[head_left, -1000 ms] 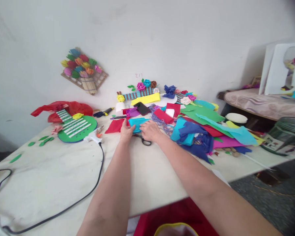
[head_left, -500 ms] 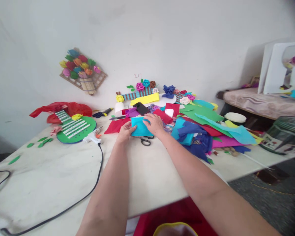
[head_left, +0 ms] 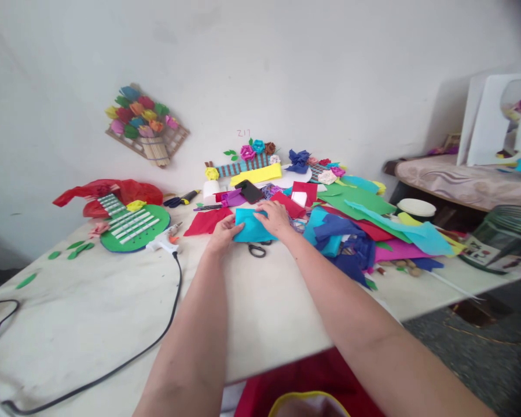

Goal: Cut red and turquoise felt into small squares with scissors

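Slightly toward three o'clock since half a second ago, one turquoise sheet (head_left: 252,227) has shifted between both hands over the table (head_left: 95,324); it looks plain, bright and roughly rectangular. The left hand (head_left: 221,234) pinches its left edge between thumb and fingers, the right hand (head_left: 275,220) its upper right edge. From it, one pair of scissors (head_left: 257,256) lies at six o'clock, one phone (head_left: 249,191) at twelve, one glue gun (head_left: 162,242) at nine.

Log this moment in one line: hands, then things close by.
left hand: pinching blue sheet | right hand: touching same sheet | near: scissors, red sheet, glue gun
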Demonstrator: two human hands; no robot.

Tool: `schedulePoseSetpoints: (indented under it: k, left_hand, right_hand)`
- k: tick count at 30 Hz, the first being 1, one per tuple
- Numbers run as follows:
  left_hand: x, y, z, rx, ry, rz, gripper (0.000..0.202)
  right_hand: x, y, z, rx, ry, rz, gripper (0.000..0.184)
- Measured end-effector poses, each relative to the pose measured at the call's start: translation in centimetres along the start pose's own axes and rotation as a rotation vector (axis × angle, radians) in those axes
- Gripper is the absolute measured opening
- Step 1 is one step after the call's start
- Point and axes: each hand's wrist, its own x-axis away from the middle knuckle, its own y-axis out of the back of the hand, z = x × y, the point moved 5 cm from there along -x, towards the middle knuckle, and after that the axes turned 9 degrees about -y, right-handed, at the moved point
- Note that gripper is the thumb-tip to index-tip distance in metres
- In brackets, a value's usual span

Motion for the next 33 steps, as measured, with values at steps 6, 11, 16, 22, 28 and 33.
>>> schedulePoseSetpoints:
  k: [6,11,16,22,28,33]
  left_hand:
    - [-0.1,0.3,0.4,0.007,0.009,0.006,0.055]
    - [0.0,0.4,0.6,0.000,0.013,0.026,0.050]
    - [0.1,0.5,0.8,-0.020,0.034,0.030,0.047]
    - [0.2,0.2,0.5,-0.044,0.048,0.039,0.047]
    - [0.2,0.3,0.5,-0.067,0.055,0.019,0.049]
    - [0.1,0.5,0.7,-0.077,0.045,0.026,0.049]
  right_hand:
    - [-0.1,-0.2,-0.1,-0.046,0.010,-0.008,0.017]
    - [-0.1,-0.2,0.1,-0.041,0.023,-0.004,0.024]
    - [0.1,-0.3,0.6,-0.019,0.054,0.037,0.031]
    - [0.4,-0.5,1.5,0.027,0.112,0.058,0.031]
    - [0.6,-0.6,1.9,0.043,0.138,0.084,0.030]
    - [0.4,-0.6,2.3,0.037,0.127,0.050,0.034]
